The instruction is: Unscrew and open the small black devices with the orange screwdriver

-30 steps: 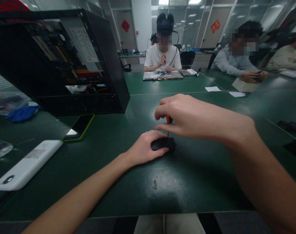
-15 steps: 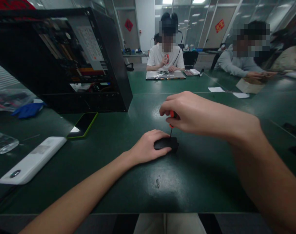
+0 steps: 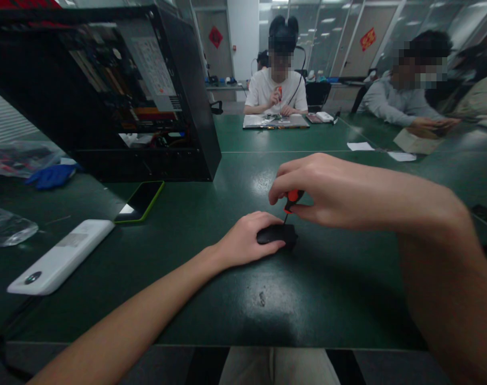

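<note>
A small black device, shaped rather like a computer mouse, lies on the green table. My left hand grips it from the left, thumb on the near side and fingers along the far side. Above it, my right hand holds a screwdriver with a red and black handle. The thin shaft points down and its tip meets the top of the device near the left fingertips. Whether the tip sits in a screw cannot be made out.
An open black computer case stands at the left. Nearby lie a green-edged phone, a white power bank, a blue glove and clear plastic. Across the table, a co-worker holds a screwdriver; another sits farther right.
My right hand has shifted slightly right and its fingers have opened a little around the handle, which now leans more. The left hand keeps its grip. The whole view has shifted slightly.
</note>
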Available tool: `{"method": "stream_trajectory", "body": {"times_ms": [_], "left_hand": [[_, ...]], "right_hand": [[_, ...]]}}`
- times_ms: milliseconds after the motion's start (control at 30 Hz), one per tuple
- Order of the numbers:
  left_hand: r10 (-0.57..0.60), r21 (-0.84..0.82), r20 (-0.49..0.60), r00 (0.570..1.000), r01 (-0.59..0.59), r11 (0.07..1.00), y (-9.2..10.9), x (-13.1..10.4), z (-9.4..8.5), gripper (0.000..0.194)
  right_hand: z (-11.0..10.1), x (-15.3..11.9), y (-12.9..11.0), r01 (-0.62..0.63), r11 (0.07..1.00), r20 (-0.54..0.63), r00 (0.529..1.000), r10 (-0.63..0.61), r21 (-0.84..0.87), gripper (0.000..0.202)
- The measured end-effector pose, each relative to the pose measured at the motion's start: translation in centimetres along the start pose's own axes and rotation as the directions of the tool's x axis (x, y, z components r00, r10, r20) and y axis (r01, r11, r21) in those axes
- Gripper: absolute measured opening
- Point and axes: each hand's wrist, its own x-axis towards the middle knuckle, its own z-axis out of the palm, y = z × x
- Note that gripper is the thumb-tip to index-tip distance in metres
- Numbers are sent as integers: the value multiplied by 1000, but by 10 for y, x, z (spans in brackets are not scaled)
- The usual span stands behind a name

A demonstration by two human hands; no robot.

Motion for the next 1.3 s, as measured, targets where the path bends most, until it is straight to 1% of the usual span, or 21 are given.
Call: {"method": "stream_trajectory", "body": {"times_ms": [67, 133, 167, 200, 333, 367, 433, 500, 533, 600, 667, 733, 767, 867, 933, 967, 1067, 1100, 1167, 1233, 1300], "left_hand": [[2, -4, 5, 1000, -2, 1000, 0, 0, 0, 36], [3, -3, 4, 1000, -3, 1000, 1, 0, 0, 36], [3, -1, 4, 1000, -3, 1000, 1, 1, 0, 36], [3, 5, 5, 1000, -3, 1000, 1, 1, -1, 36], [-17, 66, 30, 999, 15, 998, 0, 1, -5, 42], [-25, 83, 34, 999, 22, 996, 0, 1, -7, 42], [-33, 104, 33, 999, 29, 994, 0, 1, -9, 40], [-33, 106, 30, 999, 29, 994, 0, 2, -11, 38], [-31, 103, 30, 999, 28, 994, 1, 2, -12, 38], [-22, 97, 33, 999, 19, 995, 2, 2, -13, 37], [-10, 94, 30, 1000, 7, 996, 2, 2, -13, 37], [-2, 99, 23, 1000, 0, 995, 2, 2, -13, 38], [1, 105, 25, 1000, -3, 994, 1, 2, -12, 39], [8, 122, 46, 999, -13, 992, 0, 2, -12, 41], [10, 128, 59, 998, -17, 992, -1, 2, -13, 42], [10, 130, 61, 998, -18, 991, -2, 2, -14, 42], [10, 138, 63, 998, -19, 990, -3, 2, -15, 41], [15, 139, 61, 998, -23, 990, -3, 2, -15, 40], [25, 143, 55, 998, -33, 989, -4, 2, -16, 39], [34, 149, 60, 998, -43, 988, -4, 2, -16, 38], [38, 174, 75, 996, -50, 983, -2, 2, -18, 38]], "right_hand": [[1, -1, 0, -91, 993, -39, 995, 89, -71, 7], [2, 0, 3, -188, 974, -68, 981, 180, -124, 12], [2, 1, 4, -196, 973, -63, 980, 189, -124, 10], [2, 1, 5, -172, 979, -46, 985, 168, -107, 9], [-2, -1, 2, 13, 1000, 6, 1000, -13, -14, 22], [-2, -2, 1, 14, 1000, 2, 1000, -13, -15, 18], [-1, -2, 0, -64, 997, -15, 998, 63, -52, 9], [0, -1, 2, -166, 981, -42, 986, 162, -98, 11], [1, -1, 3, -187, 977, -46, 982, 183, -103, 9], [0, -2, 4, -142, 988, -26, 990, 141, -64, 11], [-2, -4, 4, -35, 999, 2, 999, 35, -4, 20], [-4, -5, 3, 8, 1000, -8, 1000, -8, 11, 18], [-4, -5, 3, -14, 1000, -18, 1000, 14, -4, 16], [-3, -3, 3, -158, 985, -34, 987, 156, -75, 17], [-2, -3, 4, -170, 982, -26, 985, 169, -85, 9], [-2, -4, 5, -135, 988, -14, 991, 134, -69, 10], [-3, -7, 4, 20, 1000, 22, 1000, -20, 6, 24], [-3, -8, 4, 34, 999, 21, 999, -34, 12, 23], [-3, -7, 3, -26, 999, 9, 1000, 26, -21, 13], [-3, -6, 3, -130, 989, 0, 992, 130, -68, 14], [-2, -6, 4, -157, 985, 3, 987, 158, -73, 13]]}}
